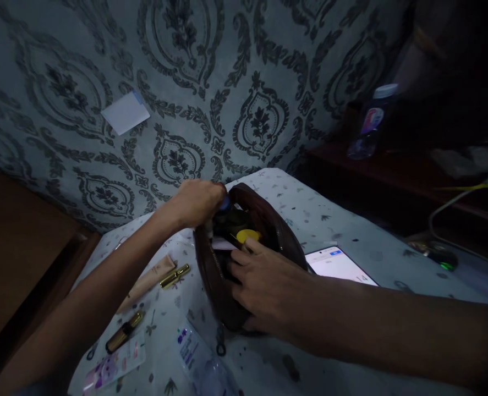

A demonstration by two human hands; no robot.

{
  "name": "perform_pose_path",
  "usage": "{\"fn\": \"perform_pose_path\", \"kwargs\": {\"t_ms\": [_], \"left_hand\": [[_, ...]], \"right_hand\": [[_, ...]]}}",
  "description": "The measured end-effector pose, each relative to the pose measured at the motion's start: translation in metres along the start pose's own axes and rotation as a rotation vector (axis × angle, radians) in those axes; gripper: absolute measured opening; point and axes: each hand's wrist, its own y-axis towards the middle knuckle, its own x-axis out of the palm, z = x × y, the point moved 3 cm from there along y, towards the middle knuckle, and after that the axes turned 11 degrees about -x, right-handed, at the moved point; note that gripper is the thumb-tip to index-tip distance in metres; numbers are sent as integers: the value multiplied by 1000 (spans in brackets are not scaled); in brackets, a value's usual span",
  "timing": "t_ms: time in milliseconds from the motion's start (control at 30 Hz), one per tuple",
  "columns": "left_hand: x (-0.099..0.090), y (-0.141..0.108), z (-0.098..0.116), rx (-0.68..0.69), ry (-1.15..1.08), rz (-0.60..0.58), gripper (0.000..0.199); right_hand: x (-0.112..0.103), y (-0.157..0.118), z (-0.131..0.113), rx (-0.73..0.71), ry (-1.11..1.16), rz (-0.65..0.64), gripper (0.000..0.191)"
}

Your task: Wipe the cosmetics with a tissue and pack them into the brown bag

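A dark brown zippered bag [287, 239] stands unzipped on the patterned sheet. At its far left rim my left hand [200, 201] is closed, its fingers curled over the edge; a dark blue item [225, 204] shows beside the fingertips. My right hand [264, 275] reaches over the near side into the opening, fingers apart and partly hidden inside. Close to its fingertips lies a round yellow item [247, 236] among dark contents I cannot make out.
On the sheet to the left lie a beige tube [151, 280], a gold tube [175, 276], a black-and-gold tube [124, 331], a purple-and-white packet [114, 366] and a clear pouch [204, 360]. A lit phone [338, 264] lies right of the bag. A bottle [371, 124] stands on the dark red ledge [396, 170].
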Motion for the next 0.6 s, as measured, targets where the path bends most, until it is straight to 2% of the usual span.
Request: {"fn": "perform_pose_path", "kwargs": {"t_ms": [100, 200, 333, 433, 600], "left_hand": [[-1, -2, 0, 50, 99, -69, 24], [5, -4, 12, 154, 91, -110, 37], [12, -1, 20, 161, 142, -88, 14], [10, 3, 9, 125, 142, -88, 17], [4, 13, -16, 92, 102, -134, 17]], "right_hand": [[3, 0, 1, 6, -8, 18, 32], [4, 2, 1, 5, -21, 4, 32], [1, 4, 2, 12, -28, -14, 33], [2, 3, 2, 9, -12, -31, 33], [5, 0, 3, 16, 8, 29, 35]]}}
